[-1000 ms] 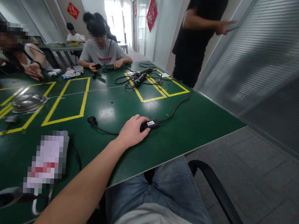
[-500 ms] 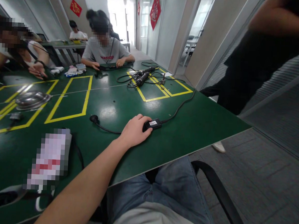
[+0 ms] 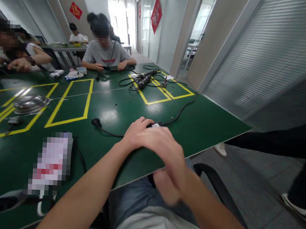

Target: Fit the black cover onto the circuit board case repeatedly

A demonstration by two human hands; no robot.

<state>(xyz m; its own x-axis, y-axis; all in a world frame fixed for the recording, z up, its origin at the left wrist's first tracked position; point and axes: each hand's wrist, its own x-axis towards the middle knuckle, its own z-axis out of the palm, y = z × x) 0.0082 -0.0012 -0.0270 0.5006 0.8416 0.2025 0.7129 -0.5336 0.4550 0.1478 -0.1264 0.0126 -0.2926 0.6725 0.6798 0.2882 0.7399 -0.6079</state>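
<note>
My left hand (image 3: 135, 131) rests on the green table (image 3: 209, 124), its fingers curled over a small black adapter box (image 3: 157, 124) with a white label. A black cable (image 3: 180, 109) runs from the box toward the far side, and another stretch ends in a round plug (image 3: 95, 121) to the left. My right hand (image 3: 164, 147) hovers just above and in front of the left one, fingers apart, blurred and holding nothing. It hides most of the box.
Yellow tape rectangles (image 3: 69, 101) mark the table. A metal bowl (image 3: 30, 103) sits at the left, a tangle of black tools and cables (image 3: 144, 80) at the back. People sit along the far and left sides. A person's leg (image 3: 282, 141) passes on the right. A black chair arm (image 3: 220, 193) is beside my knee.
My right hand has come into view from below and now hovers over the left hand. The standing person in black has walked off to the right. My left hand has stayed on the box.
</note>
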